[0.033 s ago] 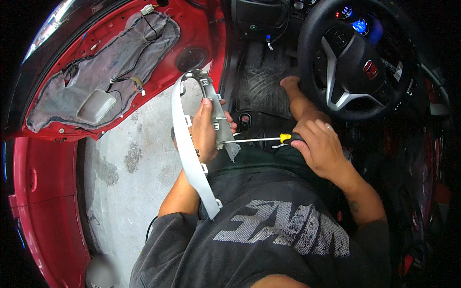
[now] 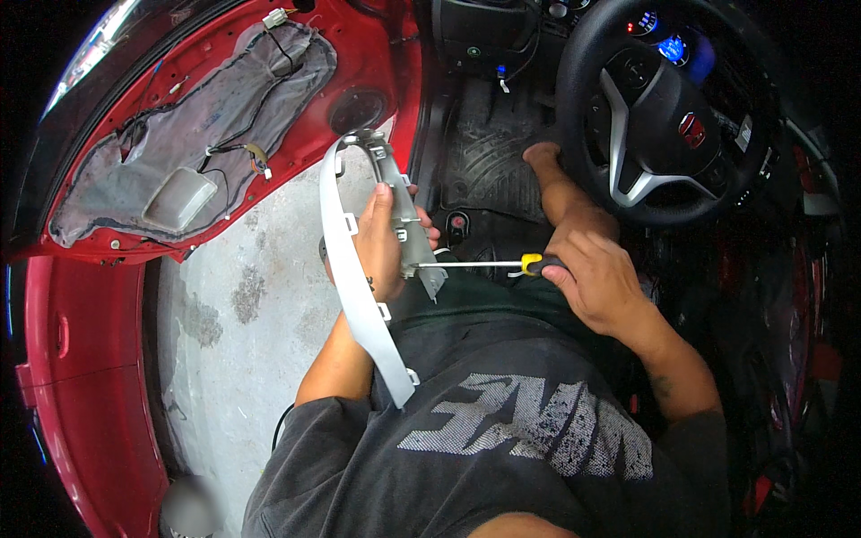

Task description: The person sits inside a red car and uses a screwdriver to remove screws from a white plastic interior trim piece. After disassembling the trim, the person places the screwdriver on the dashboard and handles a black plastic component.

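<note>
A curved, silver-grey plastic trim piece (image 2: 337, 229) with small clip tabs stands tilted above my lap. My left hand (image 2: 380, 247) is closed around its inner strip, thumb on the near face and fingertips showing at the far edge. My right hand (image 2: 599, 280) grips the black-and-yellow handle of a screwdriver (image 2: 480, 264). The shaft points left, and its tip meets the inner strip just beside my left hand. Whether a screw sits under the tip is too small to tell.
A red car door (image 2: 305, 202) stands open at left, its panel off, with grey sheeting and loose wires. The steering wheel (image 2: 619, 179) is at upper right, above my bare leg (image 2: 565, 193). A black floor mat (image 2: 484, 179) and grey concrete floor (image 2: 242, 341) lie below.
The trim piece's lower end has shifted very slightly to the right. My right hand has turned a little on the screwdriver handle, while the tip stays against the same spot.
</note>
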### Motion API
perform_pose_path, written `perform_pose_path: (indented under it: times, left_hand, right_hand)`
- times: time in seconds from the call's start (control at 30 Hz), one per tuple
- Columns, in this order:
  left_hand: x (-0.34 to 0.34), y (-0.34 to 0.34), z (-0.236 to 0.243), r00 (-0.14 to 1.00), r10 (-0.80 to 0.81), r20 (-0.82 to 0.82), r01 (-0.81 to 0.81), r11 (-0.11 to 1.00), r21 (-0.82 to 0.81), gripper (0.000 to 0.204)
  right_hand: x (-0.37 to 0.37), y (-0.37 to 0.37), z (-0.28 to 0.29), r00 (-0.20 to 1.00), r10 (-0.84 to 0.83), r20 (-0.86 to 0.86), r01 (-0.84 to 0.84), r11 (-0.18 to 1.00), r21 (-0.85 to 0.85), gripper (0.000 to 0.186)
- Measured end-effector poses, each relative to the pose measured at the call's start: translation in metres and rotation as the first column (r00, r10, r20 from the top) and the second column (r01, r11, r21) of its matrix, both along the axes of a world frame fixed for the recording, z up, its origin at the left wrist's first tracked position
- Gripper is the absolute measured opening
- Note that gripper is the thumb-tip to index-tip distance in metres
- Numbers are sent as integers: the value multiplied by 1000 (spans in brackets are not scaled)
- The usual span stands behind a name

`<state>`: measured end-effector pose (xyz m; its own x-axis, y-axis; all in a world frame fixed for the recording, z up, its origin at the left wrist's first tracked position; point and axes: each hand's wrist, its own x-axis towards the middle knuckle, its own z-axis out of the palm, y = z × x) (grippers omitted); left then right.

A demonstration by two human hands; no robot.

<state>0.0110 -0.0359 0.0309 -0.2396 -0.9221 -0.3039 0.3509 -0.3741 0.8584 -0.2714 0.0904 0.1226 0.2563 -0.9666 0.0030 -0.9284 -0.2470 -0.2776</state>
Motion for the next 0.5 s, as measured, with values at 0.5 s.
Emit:
perform_pose_path:
  times: [0.5]
  left_hand:
    - [0,1,-2,1000,-8,5,8,1000,2,68]
  right_hand:
    - [3,5,-5,1000,-11,10,10,1000,19,33]
